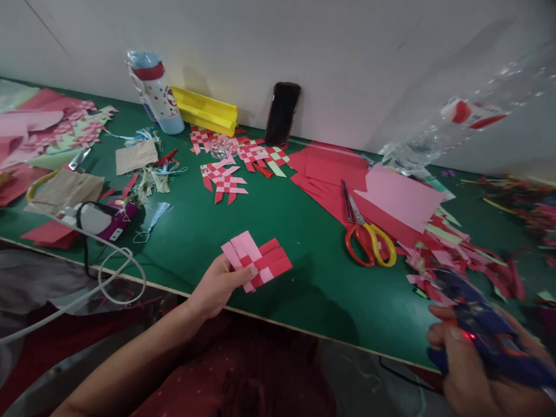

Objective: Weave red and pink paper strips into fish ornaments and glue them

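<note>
Between thumb and fingers, my left hand (221, 284) pinches a woven paper piece (256, 260) of pink and red strips, just above the table's front edge. My right hand (469, 359), at the lower right, is wrapped round a dark blue glue gun (486, 324) with a red light glowing on it. The gun's tip points up and left over paper scraps (438, 275). Red-and-yellow-handled scissors (369, 234) lie between the hands, their blades on red paper. Finished-looking woven paper fish (223, 179) rest farther back.
Red sheets (325, 165) and a pink sheet (403, 197) lie behind the scissors. A phone (282, 113) leans on the wall near a yellow holder (204, 110) and a flask (158, 95). A plastic bottle (460, 116) stands right. Tassels (156, 217) and a white cable (125, 272) are left.
</note>
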